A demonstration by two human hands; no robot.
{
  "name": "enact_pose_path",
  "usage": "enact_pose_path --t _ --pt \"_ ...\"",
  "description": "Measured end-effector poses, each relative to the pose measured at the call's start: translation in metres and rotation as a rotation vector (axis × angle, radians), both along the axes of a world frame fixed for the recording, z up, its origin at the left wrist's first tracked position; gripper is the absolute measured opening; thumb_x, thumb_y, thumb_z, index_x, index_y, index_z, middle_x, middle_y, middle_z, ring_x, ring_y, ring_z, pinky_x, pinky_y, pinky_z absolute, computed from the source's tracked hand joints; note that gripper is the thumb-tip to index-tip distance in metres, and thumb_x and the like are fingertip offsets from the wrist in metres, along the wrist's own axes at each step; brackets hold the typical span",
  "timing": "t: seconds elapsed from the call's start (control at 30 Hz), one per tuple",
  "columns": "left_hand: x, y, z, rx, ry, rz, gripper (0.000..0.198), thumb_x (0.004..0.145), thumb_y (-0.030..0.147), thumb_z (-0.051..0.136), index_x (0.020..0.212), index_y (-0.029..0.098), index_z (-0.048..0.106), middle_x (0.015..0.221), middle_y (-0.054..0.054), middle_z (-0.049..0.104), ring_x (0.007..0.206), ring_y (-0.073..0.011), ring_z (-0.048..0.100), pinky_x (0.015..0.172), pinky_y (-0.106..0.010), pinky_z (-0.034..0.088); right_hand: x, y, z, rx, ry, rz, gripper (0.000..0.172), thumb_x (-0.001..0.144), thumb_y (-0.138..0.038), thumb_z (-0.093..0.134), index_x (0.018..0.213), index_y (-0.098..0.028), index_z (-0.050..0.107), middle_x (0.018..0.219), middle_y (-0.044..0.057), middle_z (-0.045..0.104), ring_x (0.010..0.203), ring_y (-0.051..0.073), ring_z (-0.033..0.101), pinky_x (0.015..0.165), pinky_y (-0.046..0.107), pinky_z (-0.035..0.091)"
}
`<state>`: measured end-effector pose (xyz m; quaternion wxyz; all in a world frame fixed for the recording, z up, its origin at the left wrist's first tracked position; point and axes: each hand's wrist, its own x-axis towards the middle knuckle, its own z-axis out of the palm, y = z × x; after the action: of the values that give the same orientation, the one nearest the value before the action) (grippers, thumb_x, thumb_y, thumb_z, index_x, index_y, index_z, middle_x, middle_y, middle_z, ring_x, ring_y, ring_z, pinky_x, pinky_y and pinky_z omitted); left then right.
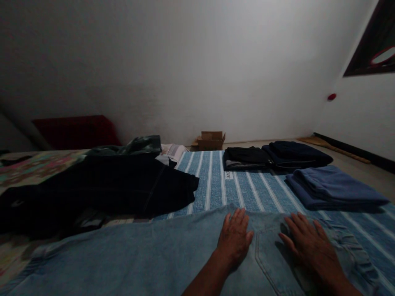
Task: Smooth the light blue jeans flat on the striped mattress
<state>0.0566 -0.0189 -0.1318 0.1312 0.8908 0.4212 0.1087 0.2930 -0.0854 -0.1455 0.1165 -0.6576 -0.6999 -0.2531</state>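
Light blue denim pants (132, 255) lie spread across the front of the view, with an elastic gathered waist at the right and a cuffed leg end at the left. My left hand (235, 236) rests flat on the denim, left of a stitched pocket, its fingers stretched out. On the pocket's other side, nearer the waist, my right hand (310, 242) has its fingers spread over the cloth. Neither hand grips anything. Beneath the pants is a blue cloth with white stripes (200, 176).
Dark pants (117, 185) lie loose at the left, with a grey-green garment (135, 146) behind. Folded black clothes (247, 156), folded navy clothes (296, 154) and a folded blue garment (336, 187) sit at the right. A cardboard box (211, 142) stands by the wall.
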Motion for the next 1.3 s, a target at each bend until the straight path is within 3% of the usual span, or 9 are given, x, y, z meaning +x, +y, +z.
enact_pose_path --t 0.13,0.4,0.77,0.93,1.07,1.3 --pt "0.000 -0.001 0.001 -0.013 -0.016 0.004 0.053 0.096 0.047 0.026 0.142 0.020 0.033 0.154 -0.005 0.023 0.142 -0.0202 0.015 0.116 -0.047 0.014 -0.014 0.012 -0.007 -0.018 -0.010 0.049 0.049 0.088 -0.049 0.039 0.118 -0.017 0.061 0.126 0.015 0.059 0.123 0.033 0.046 0.102 0.054 0.030" --pt "0.000 -0.004 0.003 -0.020 0.002 -0.003 0.053 0.096 0.044 0.027 0.143 0.020 0.032 0.154 -0.004 0.023 0.142 -0.0206 0.014 0.116 -0.047 0.014 -0.006 0.014 -0.036 -0.107 0.053 0.014 0.058 0.085 -0.060 0.036 0.124 -0.023 0.059 0.130 0.012 0.057 0.121 0.034 0.049 0.098 0.055 0.034" --pt "0.001 -0.005 0.006 -0.065 -0.043 -0.009 0.054 0.097 0.047 0.023 0.141 0.018 0.034 0.153 -0.007 0.024 0.142 -0.0200 0.013 0.116 -0.047 0.012 -0.008 0.010 -0.026 -0.138 0.094 0.034 0.060 0.086 -0.058 0.034 0.124 -0.018 0.058 0.129 0.016 0.056 0.120 0.035 0.048 0.099 0.055 0.032" --pt "0.002 -0.008 0.009 -0.055 -0.050 -0.010 0.055 0.097 0.048 0.021 0.141 0.018 0.033 0.153 -0.007 0.025 0.142 -0.0199 0.013 0.116 -0.046 0.011 -0.001 0.008 -0.035 -0.128 0.064 0.059 0.058 0.086 -0.053 0.034 0.125 -0.017 0.057 0.131 0.016 0.055 0.121 0.035 0.047 0.097 0.054 0.033" --pt "0.002 -0.011 0.012 -0.082 -0.058 -0.021 0.055 0.097 0.047 0.021 0.141 0.016 0.032 0.153 -0.009 0.024 0.142 -0.0201 0.013 0.115 -0.047 0.011 0.006 0.006 -0.040 -0.125 0.049 0.123 0.049 0.085 -0.048 0.034 0.117 -0.024 0.063 0.130 0.014 0.056 0.121 0.037 0.046 0.096 0.057 0.033" --pt "0.003 -0.011 0.012 -0.147 -0.116 -0.024 0.054 0.096 0.046 0.025 0.142 0.017 0.030 0.154 -0.010 0.022 0.142 -0.0201 0.012 0.115 -0.048 0.010 -0.021 0.009 -0.014 -0.099 0.016 0.133 0.054 0.087 -0.046 0.031 0.121 -0.015 0.060 0.131 0.018 0.053 0.126 0.038 0.041 0.099 0.058 0.030"
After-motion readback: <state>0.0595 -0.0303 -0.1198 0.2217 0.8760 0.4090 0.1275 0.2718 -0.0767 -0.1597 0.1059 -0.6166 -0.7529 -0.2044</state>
